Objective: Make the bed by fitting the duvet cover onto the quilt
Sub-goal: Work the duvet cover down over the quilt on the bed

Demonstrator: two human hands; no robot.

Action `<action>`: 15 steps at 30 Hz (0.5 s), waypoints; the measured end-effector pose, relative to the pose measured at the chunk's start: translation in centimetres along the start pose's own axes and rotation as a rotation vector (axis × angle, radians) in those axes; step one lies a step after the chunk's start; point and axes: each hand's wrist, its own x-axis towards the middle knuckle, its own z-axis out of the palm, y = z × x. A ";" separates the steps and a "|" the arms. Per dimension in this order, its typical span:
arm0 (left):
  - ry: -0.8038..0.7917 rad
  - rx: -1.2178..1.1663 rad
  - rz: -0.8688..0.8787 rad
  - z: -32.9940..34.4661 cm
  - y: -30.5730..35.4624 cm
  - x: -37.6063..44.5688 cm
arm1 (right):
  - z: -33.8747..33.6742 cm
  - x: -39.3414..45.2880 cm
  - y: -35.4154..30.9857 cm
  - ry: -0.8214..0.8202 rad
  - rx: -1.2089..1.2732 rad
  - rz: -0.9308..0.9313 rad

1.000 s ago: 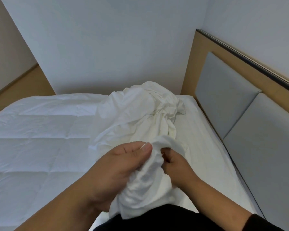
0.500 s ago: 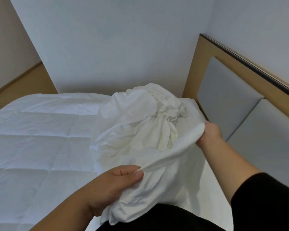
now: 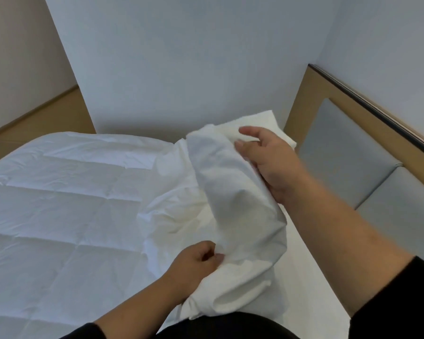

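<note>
The left hand (image 3: 194, 263) is low and near the body, its fingers (image 3: 207, 249) curled tight, pinching a fold of the cover (image 3: 240, 211) between thumb and forefinger; the right hand (image 3: 269, 165) is raised farther off, toward the headboard (image 3: 348, 152), its fingers (image 3: 249, 132) loosely spread and only half bent, the palm lying against the outer side of the cover, the thumb pressing into the cloth; whether those fingers truly clasp the cloth or merely prop it cannot be told, since the fabric hides the underside of the grip.

The cover, white and crumpled, is stretched as a thick roll from the left fingers up to the right fingers; its lower end bunches just under the left hand and rests against the person's dark clothing (image 3: 225, 326); its upper end folds over beside the right fingertips.

The quilt (image 3: 59, 216), white and stitched in squares, lies flat on the bed (image 3: 304, 285) to the left of both hands, its near edge touching the cover under the left fingers; a bare strip of bed shows below the right forearm; the headboard, grey padded panels in a wooden frame, stands beyond the right hand; a pale wall (image 3: 181, 57) rises behind the fingers.
</note>
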 end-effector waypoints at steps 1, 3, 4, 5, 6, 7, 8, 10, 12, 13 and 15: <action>0.015 -0.041 -0.003 0.1 -0.2 -0.1 | -0.6 -0.3 1.8 0.045 0.081 0.048; 0.046 -0.111 -0.023 0.2 -0.6 -0.2 | -2.4 -1.1 6.4 0.180 0.146 0.139; 0.053 -0.138 -0.036 0.1 -0.6 -0.2 | -3.6 -1.7 9.0 0.279 0.081 0.194; 0.051 -0.167 -0.047 0.1 -0.7 -0.3 | -4.8 -2.6 11.8 0.370 -0.015 0.285; 0.053 -0.190 -0.061 0.2 -0.7 -0.6 | -5.9 -3.7 14.4 0.420 -0.117 0.400; 0.060 -0.206 -0.077 0.3 -0.9 -0.6 | -6.8 -5.0 16.7 0.402 -0.212 0.509; 0.079 -0.210 -0.108 0.3 -0.7 -0.6 | -7.3 -6.5 18.3 0.300 -0.286 0.573; 0.114 -0.231 -0.179 0.4 -0.4 0.0 | -6.8 -9.2 19.5 0.029 -0.404 0.569; 0.047 -0.234 -0.256 0.5 1.0 0.7 | -4.6 -10.5 17.4 -0.107 -0.411 0.406; -0.014 -0.274 -0.252 0.7 1.7 0.9 | -3.5 -10.7 16.4 -0.160 -0.379 0.316; -0.113 -0.257 -0.198 1.5 3.5 1.2 | -1.8 -10.5 15.6 -0.221 -0.374 0.182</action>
